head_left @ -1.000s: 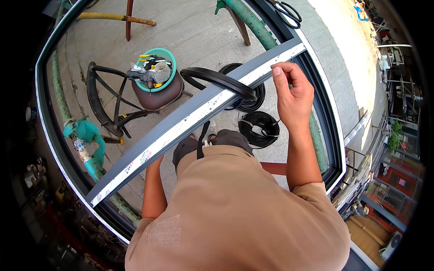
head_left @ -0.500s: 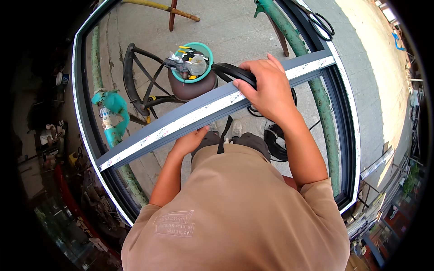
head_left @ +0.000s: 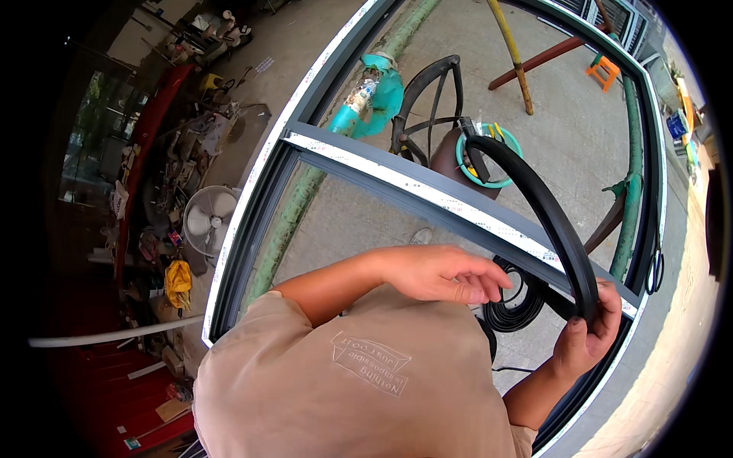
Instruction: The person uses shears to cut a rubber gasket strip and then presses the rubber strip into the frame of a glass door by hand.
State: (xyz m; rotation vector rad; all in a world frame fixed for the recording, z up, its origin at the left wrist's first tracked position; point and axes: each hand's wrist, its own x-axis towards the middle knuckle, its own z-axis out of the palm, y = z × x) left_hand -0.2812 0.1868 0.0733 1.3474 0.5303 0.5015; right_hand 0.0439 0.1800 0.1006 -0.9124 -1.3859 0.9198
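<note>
The right hand [head_left: 586,336] was closed around a thick black strip [head_left: 561,229], thumb on the near side and fingers curled on the far side. The left hand [head_left: 450,278] was narrow and loosely bent, its fingertips turned toward the right hand; nothing could be seen in it, though a view under the fingers was lacking.

The strip was the thing that mattered, and it lay chiefly ahead of the 2 hands. Its long axis rose from the right grip in an arch, away and to the left, over the bar [head_left: 405,181], with its far part bending down above the bucket [head_left: 496,184]. The right hand was the nearer, being on the strip; the left was apart from the arch, on the near side of the bar. A 2nd length ran from the right grip back toward the left hand, low beside the bar.

The bar crossed just ahead of the left hand and reached the frame [head_left: 262,202] close by the right. Between the 2 hands, lower down, was a black coil [head_left: 513,317] on the floor [head_left: 565,99]. The bucket was on a brown stool [head_left: 445,164] ahead of the left hand, and a fan [head_left: 212,221] was well to that hand's left, outside the frame.
</note>
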